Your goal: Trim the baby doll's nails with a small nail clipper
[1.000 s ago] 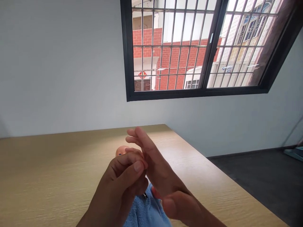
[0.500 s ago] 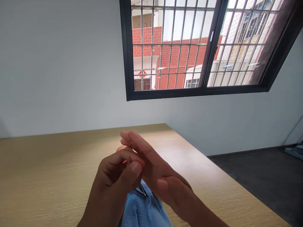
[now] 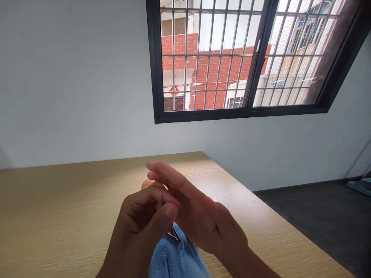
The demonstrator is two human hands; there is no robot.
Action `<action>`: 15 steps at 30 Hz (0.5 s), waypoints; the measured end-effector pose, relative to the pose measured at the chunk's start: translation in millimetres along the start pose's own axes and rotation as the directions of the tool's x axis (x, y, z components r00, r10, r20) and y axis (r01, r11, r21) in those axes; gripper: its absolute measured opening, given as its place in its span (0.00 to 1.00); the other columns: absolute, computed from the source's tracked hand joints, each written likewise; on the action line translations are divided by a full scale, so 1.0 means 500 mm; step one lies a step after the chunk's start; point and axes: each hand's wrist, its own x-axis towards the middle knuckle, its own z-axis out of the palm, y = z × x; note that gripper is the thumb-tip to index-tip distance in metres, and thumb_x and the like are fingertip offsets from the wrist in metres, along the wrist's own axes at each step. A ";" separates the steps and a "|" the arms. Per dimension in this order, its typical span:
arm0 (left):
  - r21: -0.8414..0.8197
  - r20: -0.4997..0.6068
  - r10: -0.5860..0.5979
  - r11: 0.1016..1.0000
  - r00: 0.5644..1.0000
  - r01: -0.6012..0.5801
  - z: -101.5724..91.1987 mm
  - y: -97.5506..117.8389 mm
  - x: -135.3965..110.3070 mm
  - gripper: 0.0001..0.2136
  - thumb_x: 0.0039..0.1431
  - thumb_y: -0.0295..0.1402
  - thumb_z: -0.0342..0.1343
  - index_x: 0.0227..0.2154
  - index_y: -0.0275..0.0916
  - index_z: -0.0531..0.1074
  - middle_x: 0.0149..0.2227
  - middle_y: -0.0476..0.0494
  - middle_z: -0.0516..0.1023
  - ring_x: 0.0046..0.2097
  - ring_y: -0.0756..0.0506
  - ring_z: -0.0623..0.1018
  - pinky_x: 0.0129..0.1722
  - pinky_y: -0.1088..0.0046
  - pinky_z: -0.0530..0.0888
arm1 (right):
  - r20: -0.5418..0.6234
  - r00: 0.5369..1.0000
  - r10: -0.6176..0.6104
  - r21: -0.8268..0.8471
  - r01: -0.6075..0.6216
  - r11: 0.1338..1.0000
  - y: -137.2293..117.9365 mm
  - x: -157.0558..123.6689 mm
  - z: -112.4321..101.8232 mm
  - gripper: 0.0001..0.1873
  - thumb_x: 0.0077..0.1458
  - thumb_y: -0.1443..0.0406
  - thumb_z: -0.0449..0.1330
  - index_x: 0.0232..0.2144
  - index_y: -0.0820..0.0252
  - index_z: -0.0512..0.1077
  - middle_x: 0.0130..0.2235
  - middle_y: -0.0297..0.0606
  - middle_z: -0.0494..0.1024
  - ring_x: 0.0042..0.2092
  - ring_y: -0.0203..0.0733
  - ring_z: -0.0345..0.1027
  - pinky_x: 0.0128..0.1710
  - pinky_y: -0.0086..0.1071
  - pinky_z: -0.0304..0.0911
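My left hand (image 3: 147, 220) is curled, with thumb and index finger pinched together against the palm side of my right hand. Whatever lies between those fingertips, if anything, is hidden. My right hand (image 3: 199, 216) is stretched out flat and slanted, its fingers pointing up and left and its thumb lying along the index-finger side. Beneath both hands is a blue fluffy towel (image 3: 176, 258). On the towel rests a small shiny metal object (image 3: 174, 234), narrow and pointed at its visible end; my left hand covers the rest, so its kind is unclear.
A light wooden table (image 3: 63, 220) spreads under the hands, its right edge running diagonally beside a dark floor (image 3: 319, 216). Behind it stands a pale wall (image 3: 75, 85) with a barred, black-framed window (image 3: 203, 112). A greenish object (image 3: 361, 185) lies on the floor at far right.
My right thumb has lifted from across the palm to lie alongside the index finger. My left thumb and index fingertips have shifted slightly right. Towel and metal object look unmoved.
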 end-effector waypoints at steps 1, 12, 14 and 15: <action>0.005 0.007 0.003 1.000 1.000 -0.003 -0.002 0.000 0.001 0.09 0.61 0.37 0.62 0.28 0.39 0.76 0.26 0.50 0.63 0.29 0.53 0.62 0.30 0.78 0.64 | 0.005 1.000 -0.004 0.003 0.004 1.000 0.000 0.000 0.000 0.34 0.64 0.45 0.46 0.67 0.50 0.57 0.65 0.38 0.61 0.66 0.46 0.51 0.68 0.44 0.46; 0.018 -0.038 0.006 1.000 0.999 -0.005 0.001 -0.004 -0.002 0.08 0.59 0.40 0.64 0.30 0.41 0.77 0.28 0.49 0.67 0.30 0.52 0.65 0.30 0.80 0.66 | -0.006 1.000 0.020 0.084 -0.019 0.996 0.003 0.001 -0.002 0.32 0.65 0.48 0.46 0.66 0.53 0.59 0.63 0.38 0.62 0.65 0.46 0.52 0.67 0.39 0.47; 0.012 -0.030 0.000 1.000 1.000 0.000 -0.001 -0.005 -0.003 0.08 0.60 0.40 0.63 0.30 0.42 0.77 0.26 0.49 0.66 0.29 0.53 0.64 0.29 0.80 0.65 | -0.010 1.000 0.018 0.090 -0.017 0.996 0.003 0.001 -0.002 0.32 0.65 0.48 0.46 0.66 0.53 0.59 0.63 0.38 0.63 0.65 0.45 0.53 0.67 0.39 0.47; 0.009 -0.018 0.002 1.000 1.000 -0.002 -0.002 -0.006 -0.003 0.08 0.60 0.40 0.63 0.31 0.42 0.77 0.25 0.50 0.65 0.29 0.53 0.63 0.29 0.80 0.65 | -0.010 1.000 0.016 0.090 -0.015 0.996 0.003 0.002 -0.002 0.32 0.66 0.48 0.46 0.66 0.53 0.59 0.63 0.38 0.63 0.65 0.45 0.53 0.67 0.39 0.47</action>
